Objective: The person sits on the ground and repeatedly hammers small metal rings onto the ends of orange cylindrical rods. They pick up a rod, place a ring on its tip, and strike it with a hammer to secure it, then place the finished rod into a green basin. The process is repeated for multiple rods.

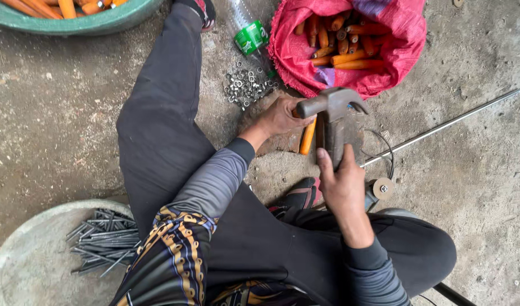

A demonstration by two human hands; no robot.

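My right hand (342, 184) grips the handle of a steel claw hammer (332, 107), whose head is raised over a stone block on the ground. Just left of the hammer head, my left hand (279, 116) holds an orange handle piece (307, 137) upright against the block. I sit on the concrete floor in dark trousers with my legs spread around the work spot.
A pink sack (404, 34) of orange handles lies behind the hammer. Several metal nuts (245, 85) and a plastic bottle (249, 34) lie beside it. A green basin (90, 24) holds more handles. A grey bowl (27, 249) holds steel rods. A long thin rod (441, 127) lies at right.
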